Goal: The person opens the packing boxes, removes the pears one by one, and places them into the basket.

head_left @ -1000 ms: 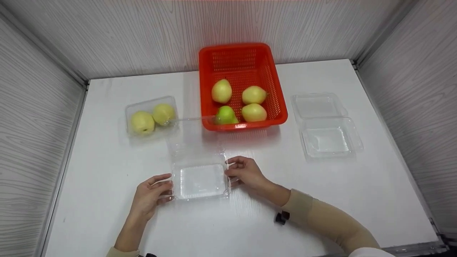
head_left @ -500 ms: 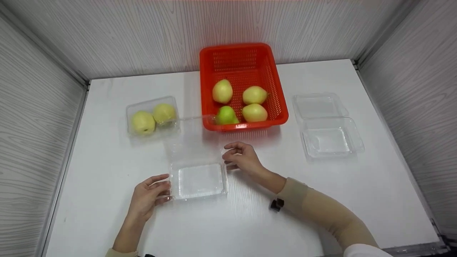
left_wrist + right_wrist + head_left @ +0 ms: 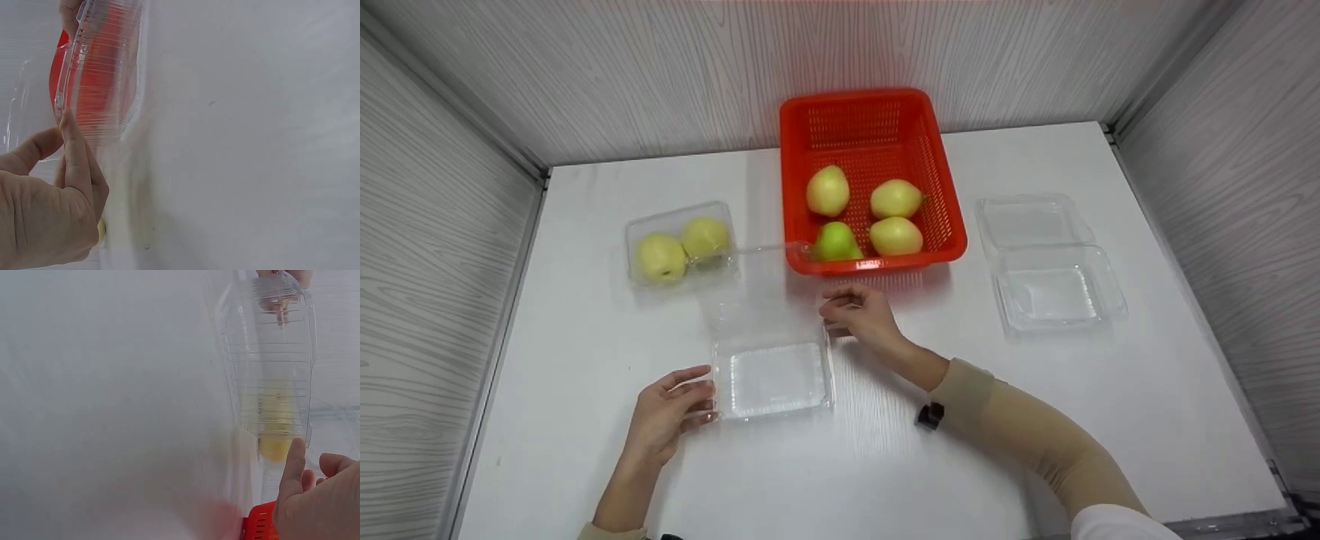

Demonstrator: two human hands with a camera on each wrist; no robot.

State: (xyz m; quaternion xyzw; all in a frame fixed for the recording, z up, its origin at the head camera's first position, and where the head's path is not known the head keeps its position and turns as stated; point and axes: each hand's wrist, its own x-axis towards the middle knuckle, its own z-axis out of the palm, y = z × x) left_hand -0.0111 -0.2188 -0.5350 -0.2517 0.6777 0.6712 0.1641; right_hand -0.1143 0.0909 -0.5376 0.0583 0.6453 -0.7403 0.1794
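A clear plastic clamshell container stands in front of the person, its lid folded back towards the red basket. At the container's left side, the left hand pinches the rim between thumb and fingers; the left wrist view shows the fingertips at this rim. The right hand is at the back right, near the hinge. In the right wrist view, its straight index finger touches the rim while the thumb stands apart. Four-sided and see-through, the container shows ribbed walls there.
Several pale yellow pears and a greener pear lie in the basket. At left, another clear container holds two yellow fruits. An opened clear container sits at right on the white table.
The right hand has slid back along the container's right side, from the base to near the hinge. The container and left hand have shifted slightly left.
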